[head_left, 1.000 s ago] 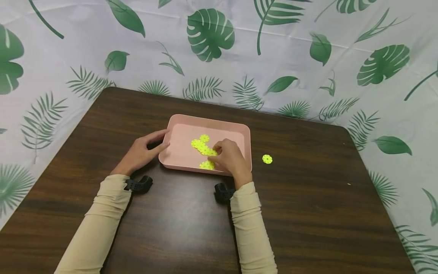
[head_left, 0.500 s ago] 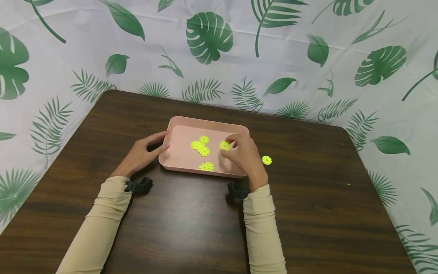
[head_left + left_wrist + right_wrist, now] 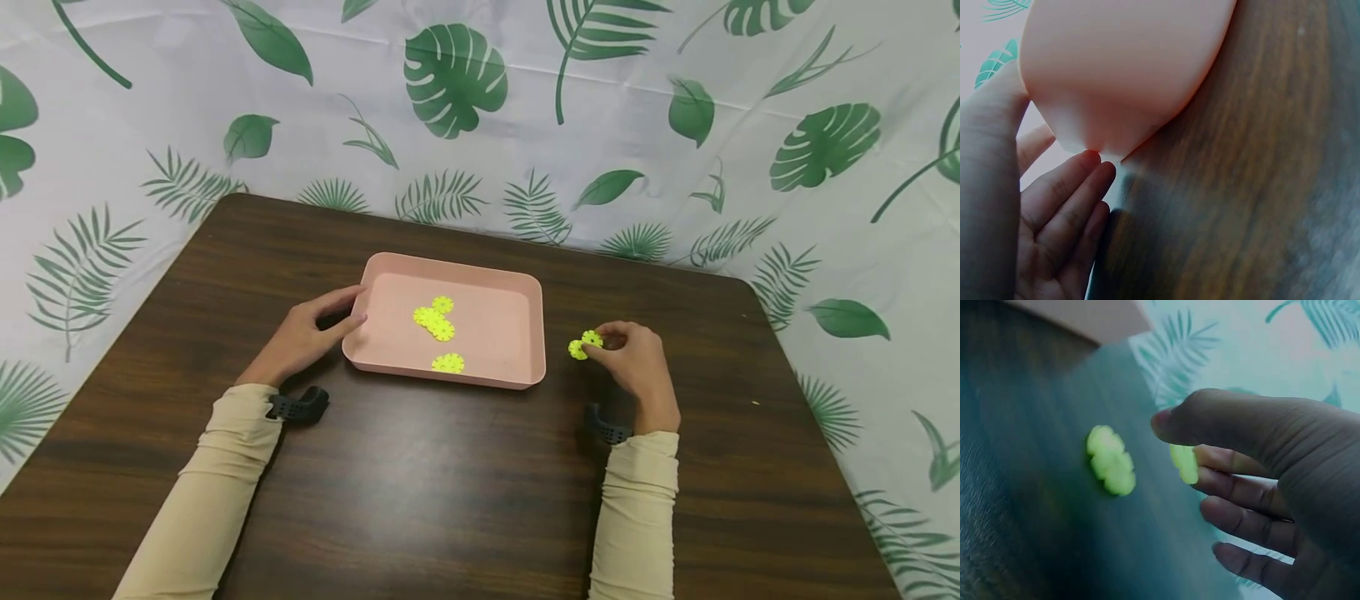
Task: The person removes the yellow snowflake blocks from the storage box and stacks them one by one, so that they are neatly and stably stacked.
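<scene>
My left hand holds the left side of a shallow pink tray, thumb at the rim; in the left wrist view its fingertips touch the tray's outer wall. Right of the tray, my right hand pinches a yellow notched, flower-shaped plastic disc between thumb and fingers. Just beside it a second yellow disc lies flat on the table. In the right wrist view the held disc shows edge-on beneath the thumb, apart from the table disc.
Inside the tray an overlapping cluster of several yellow discs lies left of the middle, and overlapping discs sit by the near wall. The dark wooden table meets a leaf-printed cloth at the back.
My right hand has picked a yellow disc from the cluster and carried it rightward, out over the tray's right wall to the disc on the table. The left hand keeps its place.
</scene>
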`<state>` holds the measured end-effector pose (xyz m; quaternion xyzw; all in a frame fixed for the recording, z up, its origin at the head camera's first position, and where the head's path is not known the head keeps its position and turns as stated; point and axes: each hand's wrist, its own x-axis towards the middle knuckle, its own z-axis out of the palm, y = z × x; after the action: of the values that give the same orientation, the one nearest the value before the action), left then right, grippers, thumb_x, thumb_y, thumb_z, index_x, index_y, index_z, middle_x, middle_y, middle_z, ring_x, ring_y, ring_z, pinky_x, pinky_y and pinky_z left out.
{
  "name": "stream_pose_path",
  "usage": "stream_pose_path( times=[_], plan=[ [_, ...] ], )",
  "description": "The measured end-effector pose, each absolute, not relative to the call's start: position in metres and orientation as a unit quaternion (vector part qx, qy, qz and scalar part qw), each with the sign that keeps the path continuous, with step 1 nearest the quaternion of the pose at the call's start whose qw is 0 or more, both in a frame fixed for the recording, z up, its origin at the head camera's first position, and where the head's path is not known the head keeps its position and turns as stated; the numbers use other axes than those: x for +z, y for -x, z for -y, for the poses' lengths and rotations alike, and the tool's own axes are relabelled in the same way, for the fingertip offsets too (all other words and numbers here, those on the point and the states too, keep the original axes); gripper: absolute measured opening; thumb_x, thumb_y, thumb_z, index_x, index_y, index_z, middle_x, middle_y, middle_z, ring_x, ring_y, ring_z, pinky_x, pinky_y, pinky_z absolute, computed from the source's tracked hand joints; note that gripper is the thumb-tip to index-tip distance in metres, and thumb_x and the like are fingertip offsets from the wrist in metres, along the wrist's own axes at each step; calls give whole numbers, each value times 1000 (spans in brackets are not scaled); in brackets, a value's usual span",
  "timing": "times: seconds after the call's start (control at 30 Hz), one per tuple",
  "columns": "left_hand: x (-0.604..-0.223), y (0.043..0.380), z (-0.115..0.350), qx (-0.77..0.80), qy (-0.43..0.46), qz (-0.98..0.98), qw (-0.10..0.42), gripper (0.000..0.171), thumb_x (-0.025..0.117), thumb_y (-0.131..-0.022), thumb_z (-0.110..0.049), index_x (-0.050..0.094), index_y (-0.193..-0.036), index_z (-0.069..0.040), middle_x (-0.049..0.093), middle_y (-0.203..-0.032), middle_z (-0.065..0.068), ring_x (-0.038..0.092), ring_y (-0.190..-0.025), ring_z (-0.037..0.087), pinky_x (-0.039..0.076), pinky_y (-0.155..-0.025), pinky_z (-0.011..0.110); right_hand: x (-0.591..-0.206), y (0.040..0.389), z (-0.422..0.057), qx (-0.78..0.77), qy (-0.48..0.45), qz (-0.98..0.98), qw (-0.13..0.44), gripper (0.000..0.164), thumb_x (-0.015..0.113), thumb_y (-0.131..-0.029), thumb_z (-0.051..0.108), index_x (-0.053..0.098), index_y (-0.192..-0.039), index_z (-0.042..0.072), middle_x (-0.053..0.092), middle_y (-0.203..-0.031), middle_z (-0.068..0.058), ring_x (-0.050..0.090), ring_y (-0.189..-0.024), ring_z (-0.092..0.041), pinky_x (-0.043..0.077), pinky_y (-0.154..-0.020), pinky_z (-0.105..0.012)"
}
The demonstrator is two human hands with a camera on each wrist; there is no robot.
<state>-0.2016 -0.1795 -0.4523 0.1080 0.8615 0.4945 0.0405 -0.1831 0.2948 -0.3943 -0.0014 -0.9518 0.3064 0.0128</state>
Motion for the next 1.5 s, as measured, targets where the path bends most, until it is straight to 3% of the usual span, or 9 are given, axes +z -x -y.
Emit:
stream_pose_path(
  times=[0.2, 0.63, 0.83, 0.97, 1.07, 1.33, 1.5],
  plan=[
    [-453, 200, 184, 498, -105, -860, 37, 61, 66, -101, -47, 50, -155, -24, 52, -155, 6, 46, -142, 28, 34, -116, 57, -407, 191, -294, 297, -1, 955, -23, 37, 77, -94, 18, 71, -120, -7, 70, -109, -24, 65, -97, -36, 55, -85, -49],
    [-449, 201, 192, 498, -98, -861, 32, 63, 66, -100, -51, 51, -155, -26, 52, -154, 5, 47, -141, 27, 36, -116, 56, -406, 200, -281, 294, -10, 955, -39, 41, 77, -95, 20, 69, -123, -7, 68, -114, -26, 64, -102, -39, 54, -90, -53],
    [-446, 202, 195, 490, -97, -866, 31, 63, 66, -100, -50, 49, -156, -24, 51, -155, 6, 47, -142, 28, 35, -116, 57, -397, 201, -265, 320, -17, 947, 35, 44, 75, -97, 22, 66, -129, -7, 64, -124, -26, 62, -110, -43, 53, -95, -57],
    [-446, 202, 196, 490, -98, -866, 32, 64, 66, -100, -49, 49, -156, -24, 51, -155, 6, 46, -142, 28, 35, -116, 58, -385, 205, -234, 339, -58, 933, 107, 34, 76, -96, 15, 71, -121, -7, 65, -113, -24, 64, -100, -40, 55, -90, -54],
    [-446, 202, 195, 495, -101, -862, 34, 64, 66, -100, -50, 49, -156, -24, 51, -155, 6, 46, -143, 28, 35, -116, 57, -381, 209, -203, 341, -107, 925, 125, 28, 78, -94, 12, 73, -115, -6, 66, -105, -22, 64, -91, -37, 55, -84, -51],
    [-453, 201, 186, 501, -115, -857, 30, 64, 67, -100, -49, 50, -155, -23, 52, -154, 7, 47, -143, 29, 36, -116, 57, -394, 211, -127, 315, -156, 936, 20, 38, 82, -92, 20, 74, -123, -1, 69, -116, -14, 66, -95, -28, 58, -81, -42],
    [-453, 201, 183, 502, -114, -857, 31, 65, 68, -99, -51, 51, -155, -23, 52, -154, 5, 47, -143, 27, 37, -116, 55, -404, 211, -105, 293, -141, 945, -37, 37, 85, -88, 22, 76, -113, -3, 67, -100, -14, 61, -85, -23, 56, -76, -38]
  ],
)
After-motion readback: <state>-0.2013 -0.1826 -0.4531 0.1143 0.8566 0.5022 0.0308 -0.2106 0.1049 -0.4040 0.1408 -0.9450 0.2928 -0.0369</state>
